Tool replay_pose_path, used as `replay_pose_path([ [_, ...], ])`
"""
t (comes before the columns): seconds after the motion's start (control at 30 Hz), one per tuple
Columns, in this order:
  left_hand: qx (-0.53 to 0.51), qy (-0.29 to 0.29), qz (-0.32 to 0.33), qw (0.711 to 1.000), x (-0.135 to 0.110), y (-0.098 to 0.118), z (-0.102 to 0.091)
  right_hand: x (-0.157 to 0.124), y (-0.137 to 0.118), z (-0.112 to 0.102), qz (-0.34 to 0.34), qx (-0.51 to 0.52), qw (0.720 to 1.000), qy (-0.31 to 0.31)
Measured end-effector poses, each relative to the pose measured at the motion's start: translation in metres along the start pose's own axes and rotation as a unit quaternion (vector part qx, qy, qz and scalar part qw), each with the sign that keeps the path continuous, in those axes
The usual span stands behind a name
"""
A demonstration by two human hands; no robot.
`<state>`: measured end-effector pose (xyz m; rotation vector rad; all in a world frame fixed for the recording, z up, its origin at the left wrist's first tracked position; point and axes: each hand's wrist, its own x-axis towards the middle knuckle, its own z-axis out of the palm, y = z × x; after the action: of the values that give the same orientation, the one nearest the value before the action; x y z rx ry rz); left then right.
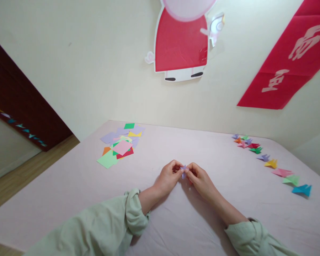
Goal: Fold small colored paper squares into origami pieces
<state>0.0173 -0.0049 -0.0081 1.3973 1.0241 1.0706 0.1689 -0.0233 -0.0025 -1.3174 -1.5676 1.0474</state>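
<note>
A small folded piece of lavender origami paper (184, 172) is held between my two hands, above the middle of the table. My left hand (168, 178) pinches its left side between thumb and fingers. On the other side, my right hand (202, 181) pinches it in the same way. Its pointed tips stick out above and below my fingertips, and my fingers cover the rest. Which figure it forms I cannot tell.
Loose coloured paper squares (122, 147) lie piled at the back left of the pale pink table (77, 188). Several folded paper cranes (271, 163) stand in a slanting row on the right. A wall with a red cartoon cutout (181, 42) rises behind the table.
</note>
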Motion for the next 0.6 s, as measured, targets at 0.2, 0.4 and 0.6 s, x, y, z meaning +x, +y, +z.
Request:
replay_pose_path([
  [0.2,-0.010,-0.005,0.000,1.000,-0.0011,0.0009,0.0003,0.0005,0.0045,0.0001,0.002,-0.011,1.000,-0.002],
  [0.4,-0.008,-0.004,0.001,1.000,-0.0005,-0.0031,0.0010,-0.0010,0.0026,0.0010,-0.002,-0.026,1.000,0.003],
  [0.6,-0.015,-0.003,-0.007,1.000,0.0014,-0.0074,0.0011,-0.0013,-0.0005,0.0003,-0.010,-0.026,1.000,0.003],
])
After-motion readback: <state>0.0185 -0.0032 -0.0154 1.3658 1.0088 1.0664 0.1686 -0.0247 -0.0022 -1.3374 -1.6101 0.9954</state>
